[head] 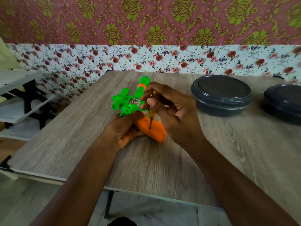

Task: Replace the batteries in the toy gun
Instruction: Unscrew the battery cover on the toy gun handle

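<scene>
The gun [130, 110] lies on the table [162, 162], near the middle of the far half of the top. Its green barrel points away from the person and its orange grip [157, 131] points back toward them. A green scope-like piece sits on the gun's left side, an orange band rings the barrel, and a clear part shows in the body.

The left hand [128, 129] comes in from the gun's near left. Its fingers are curled round the gun where the green body meets the grip, holding it against the table.

The right hand [172, 111] is just right of the gun. Its thumb and fingers are narrowly pinched round a screwdriver [151, 114] with a yellow handle. The screwdriver stands nearly upright over the gun, with its dark shaft down and the tip touching the upper face of the grip. Blur hides what the tip sits in.

Right of the gun, well apart from it, 2 dark round tubs stand with their lids on. The nearer tub [221, 95] is just beyond the right hand and the other tub [285, 103] is further right at the frame's edge.

Left of the gun, off the table, stands a white shelf [19, 98] with black brackets. Behind the gun, floral wallpaper [146, 59] covers the wall.
</scene>
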A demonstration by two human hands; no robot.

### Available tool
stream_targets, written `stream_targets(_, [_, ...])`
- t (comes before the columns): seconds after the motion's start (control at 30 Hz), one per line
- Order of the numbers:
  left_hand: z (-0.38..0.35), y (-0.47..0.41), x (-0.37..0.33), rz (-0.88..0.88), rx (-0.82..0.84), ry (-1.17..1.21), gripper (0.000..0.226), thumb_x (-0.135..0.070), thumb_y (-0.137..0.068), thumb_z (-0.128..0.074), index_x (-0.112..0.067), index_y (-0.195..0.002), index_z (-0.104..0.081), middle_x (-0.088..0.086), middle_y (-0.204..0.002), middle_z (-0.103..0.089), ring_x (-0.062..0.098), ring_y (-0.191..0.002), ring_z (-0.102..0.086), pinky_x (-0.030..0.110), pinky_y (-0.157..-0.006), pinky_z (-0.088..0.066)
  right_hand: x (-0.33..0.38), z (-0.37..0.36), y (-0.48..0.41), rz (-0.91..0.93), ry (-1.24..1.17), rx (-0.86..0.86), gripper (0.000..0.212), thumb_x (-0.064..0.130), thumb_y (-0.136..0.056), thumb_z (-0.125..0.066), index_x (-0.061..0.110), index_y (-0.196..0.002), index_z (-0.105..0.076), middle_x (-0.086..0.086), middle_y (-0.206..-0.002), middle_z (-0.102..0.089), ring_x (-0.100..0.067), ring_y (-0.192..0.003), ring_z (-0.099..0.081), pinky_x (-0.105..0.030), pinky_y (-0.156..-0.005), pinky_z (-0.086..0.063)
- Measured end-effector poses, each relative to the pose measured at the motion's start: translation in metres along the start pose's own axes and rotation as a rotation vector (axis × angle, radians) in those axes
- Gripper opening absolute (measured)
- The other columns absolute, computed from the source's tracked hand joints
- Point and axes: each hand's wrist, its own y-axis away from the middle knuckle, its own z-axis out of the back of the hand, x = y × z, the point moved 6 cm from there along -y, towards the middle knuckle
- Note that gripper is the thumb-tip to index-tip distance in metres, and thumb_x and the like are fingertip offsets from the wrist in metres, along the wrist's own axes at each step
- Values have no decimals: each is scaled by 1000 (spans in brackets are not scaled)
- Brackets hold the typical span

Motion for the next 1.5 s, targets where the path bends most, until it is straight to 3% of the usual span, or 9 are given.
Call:
stream_targets(0.17, [1, 0, 0, 7, -12, 10, 16, 1, -90, -66, -5, -104, -69, 26, -107, -71, 32, -81, -73, 50, -60, -64, 5, 9, -5, 81, 176, -51, 25, 1, -89, -76, -4, -113, -73, -11, -97, -62, -9, -88, -66, -24, -72, -57])
stream_targets(0.3, [0, -2, 3, 37, -15, 28, 34, 2, -87, -68, 3, -121, -65, 33, -119, -68, 46, -109, -69, 62, -73, -61, -3, 19, -3, 46, 164, -16, 39, -5, -95, -66, -2, -133, -63, -13, -102, -71, -23, -91, -73, -48, -78, -60])
stream_targets(0.47, [2, -2, 3, 42, -22, 50, 48, -2, -82, -73, 2, -129, -63, 32, -121, -68, 48, -118, -65, 62, -74, -61, -5, 14, -1, 24, 98, 38, 30, -4, -101, -54, -8, -129, -61, -19, -115, -63, -30, -102, -71, -50, -87, -60])
stream_targets(0.77, [1, 0, 3, 38, -31, 58, 52, -5, -77, -76, 1, -128, -64, 31, -122, -68, 47, -115, -66, 58, -69, -62, -2, 11, -1, 76, 113, 18, 33, -8, -100, -52, -8, -132, -61, -18, -111, -65, -29, -101, -70, -49, -84, -59])
stream_targets(0.9, [0, 1, 2, 39, -20, 41, 40, -3, -80, -73, 0, -120, -67, 29, -119, -70, 43, -106, -69, 51, -62, -63, -1, 18, 0, 42, 129, -53, 30, -1, -93, -70, -5, -123, -69, -16, -106, -57, -26, -97, -67, -35, -79, -59])
stream_targets(1.07, [-4, 5, 1, 34, -18, 63, 66, -9, -63, -77, 4, -127, -63, 36, -125, -65, 51, -121, -60, 59, -69, -62, -4, 16, 3, 23, 75, -40, 38, -12, -96, -59, -7, -134, -60, -19, -109, -67, -29, -99, -73, -51, -84, -60])
stream_targets(1.27, [-2, 3, 1, 27, -1, 40, 33, -1, -88, -68, -1, -121, -66, 32, -122, -67, 40, -97, -71, 51, -62, -64, 0, 10, 5, 46, 142, -61, 34, -1, -91, -74, -3, -124, -68, -12, -105, -60, -25, -95, -69, -41, -78, -62])
stream_targets(1.4, [-4, 4, 1, 45, -7, 29, 52, -8, -67, -76, -2, -118, -68, 31, -124, -67, 34, -91, -69, 48, -58, -63, -3, 11, 7, 59, 117, -53, 44, -8, -96, -62, -3, -140, -56, -16, -106, -69, -29, -97, -73, -52, -84, -59])
stream_targets(1.5, [-3, 3, 1, 36, -6, 29, 33, -3, -79, -72, -4, -113, -69, 30, -123, -68, 34, -90, -69, 51, -62, -64, -3, 9, 8, 13, 74, -49, 42, -9, -99, -55, -3, -140, -52, -17, -112, -70, -28, -102, -73, -53, -89, -59])
